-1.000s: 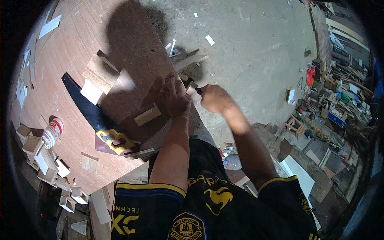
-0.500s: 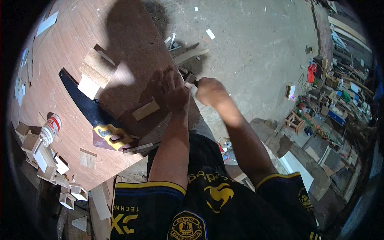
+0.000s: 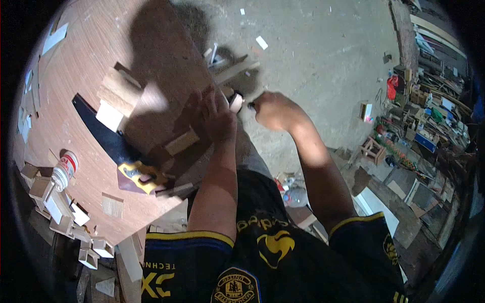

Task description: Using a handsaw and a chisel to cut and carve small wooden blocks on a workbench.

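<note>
My left hand [image 3: 218, 113] rests at the edge of the brown wooden tabletop [image 3: 166, 76], fingers stretched forward, pressing a small pale wood piece [image 3: 236, 103] that juts past the edge. Just right of that piece, over the floor, my right hand [image 3: 277, 112] is closed round a small dark tool [image 3: 251, 106]; its kind is hidden by the fist. A gap separates tool and wood. Left of my left hand lies a flat wood block [image 3: 182, 143]. Beyond it is a handsaw [image 3: 103, 126] with a yellow and dark handle [image 3: 144, 177].
Stacked wood blocks [image 3: 119, 91] stand behind the saw. A white tub with red marking [image 3: 65, 170] and several small wooden boxes [image 3: 60, 222] sit at the left. Offcuts [image 3: 235, 72] lie on the concrete floor [image 3: 313, 60]. Tools and scraps [image 3: 427, 126] crowd the far right.
My right hand has drawn away to the right from the wood piece, opening a gap. My left hand stays at the table edge. The view has shifted slightly.
</note>
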Demonstrator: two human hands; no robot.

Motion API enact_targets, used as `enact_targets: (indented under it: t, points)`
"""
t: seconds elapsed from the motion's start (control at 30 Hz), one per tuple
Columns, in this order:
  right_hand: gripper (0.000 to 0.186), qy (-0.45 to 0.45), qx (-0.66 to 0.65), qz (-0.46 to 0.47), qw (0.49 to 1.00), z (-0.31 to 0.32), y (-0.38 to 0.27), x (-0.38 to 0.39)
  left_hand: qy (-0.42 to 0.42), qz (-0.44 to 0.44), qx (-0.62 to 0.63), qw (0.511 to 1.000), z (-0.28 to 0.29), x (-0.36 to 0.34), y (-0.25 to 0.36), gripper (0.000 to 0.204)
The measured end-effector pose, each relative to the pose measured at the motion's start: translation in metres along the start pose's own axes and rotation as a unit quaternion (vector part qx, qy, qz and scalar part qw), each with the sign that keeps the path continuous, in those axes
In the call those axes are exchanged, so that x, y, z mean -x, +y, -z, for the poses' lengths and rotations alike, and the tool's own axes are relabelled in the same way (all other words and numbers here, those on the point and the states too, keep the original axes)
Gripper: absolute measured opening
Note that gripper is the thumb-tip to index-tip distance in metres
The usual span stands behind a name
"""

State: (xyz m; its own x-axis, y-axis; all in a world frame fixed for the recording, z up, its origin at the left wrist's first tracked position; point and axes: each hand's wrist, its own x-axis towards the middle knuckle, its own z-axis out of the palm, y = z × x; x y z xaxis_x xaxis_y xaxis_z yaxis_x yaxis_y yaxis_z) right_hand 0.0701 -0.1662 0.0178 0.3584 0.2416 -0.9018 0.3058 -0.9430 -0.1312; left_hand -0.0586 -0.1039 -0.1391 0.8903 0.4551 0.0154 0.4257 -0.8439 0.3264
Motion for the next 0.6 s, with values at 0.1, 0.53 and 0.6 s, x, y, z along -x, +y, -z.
enact_targets:
  t: [0.1,0.53,0.6]
  points:
    - [0.032,0.071,-0.010,-0.081,0.994,-0.020,0.005,-0.012,-0.010,0.002,0.027,1.000,0.000,-0.001,0.014,0.049]
    - [0.031,0.017,-0.030,0.038,0.999,0.009,0.012,0.011,-0.013,0.000,0.026,1.000,-0.003,0.009,-0.004,0.047]
    - [0.030,0.024,-0.022,-0.008,0.999,-0.015,0.012,0.001,-0.011,-0.003,0.022,1.000,-0.003,0.009,0.003,0.050]
